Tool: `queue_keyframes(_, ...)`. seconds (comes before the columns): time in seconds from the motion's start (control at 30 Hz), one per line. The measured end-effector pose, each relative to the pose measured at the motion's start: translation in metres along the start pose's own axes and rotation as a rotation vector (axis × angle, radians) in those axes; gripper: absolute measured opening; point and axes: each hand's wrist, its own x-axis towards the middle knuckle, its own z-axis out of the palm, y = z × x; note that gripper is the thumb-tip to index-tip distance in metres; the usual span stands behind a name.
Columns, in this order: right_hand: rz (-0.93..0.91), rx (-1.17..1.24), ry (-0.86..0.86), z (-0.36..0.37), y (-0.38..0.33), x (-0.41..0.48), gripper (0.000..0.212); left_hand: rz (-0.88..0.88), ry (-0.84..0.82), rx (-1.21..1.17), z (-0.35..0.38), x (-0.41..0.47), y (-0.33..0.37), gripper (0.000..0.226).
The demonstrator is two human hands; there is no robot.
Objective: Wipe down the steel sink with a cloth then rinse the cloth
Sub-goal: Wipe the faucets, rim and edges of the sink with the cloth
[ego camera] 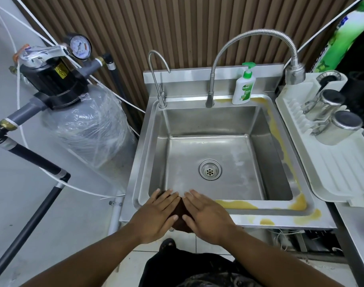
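From the head view, we see the cloth [180,214] at lower centre of the frame, draped over the front rim of the steel sink [156,152]. Our left hand [156,214] and right hand [206,216] lie on it side by side. The fingers of both are straight and spread, pressing down flat, not curling or pinching.

We judge the cloth to be light, soft and limp. It should fold and bunch under any push, so flat palms suit wiping. For lifting or rinsing we would gather it at the middle or pinch a free edge. If it soaks up the yellow liquid [237,204] pooled along the rim to the right, it will likely turn heavier and slick. The steel probably gives it little grip.

Most of the cloth is hidden under our hands. Only a dark brown wedge shows between them, plus a lip hanging below the rim, so we cannot tell its size, folds or wetness. We cannot make out any handle for the hose tap [249,34] at upper right. The inside of the sink's near wall is out of sight behind the rim.
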Motion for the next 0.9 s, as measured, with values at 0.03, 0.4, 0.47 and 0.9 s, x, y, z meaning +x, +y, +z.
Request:
queue_keyframes(0.03, 0.010, 0.005, -0.032, 0.003, -0.003, 0.000, 0.058, 0.006, -0.010, -0.004, 0.001, 0.002, 0.001, 0.062)
queue_keyframes(0.4, 0.049, -0.054, -0.025, 0.014, 0.006, -0.018, 0.058, 0.030, -0.043, -0.058, 0.002, 0.025, 0.015, 0.079)
queue_keyframes(0.47, 0.057, -0.062, -0.012, 0.014, 0.011, -0.024, 0.058, 0.039, -0.034, -0.042, 0.002, 0.029, 0.020, 0.077)
queue_keyframes(0.9, 0.078, -0.081, 0.028, 0.003, 0.050, -0.061, 0.056, 0.080, -0.014, 0.030, 0.005, 0.061, 0.060, 0.068)
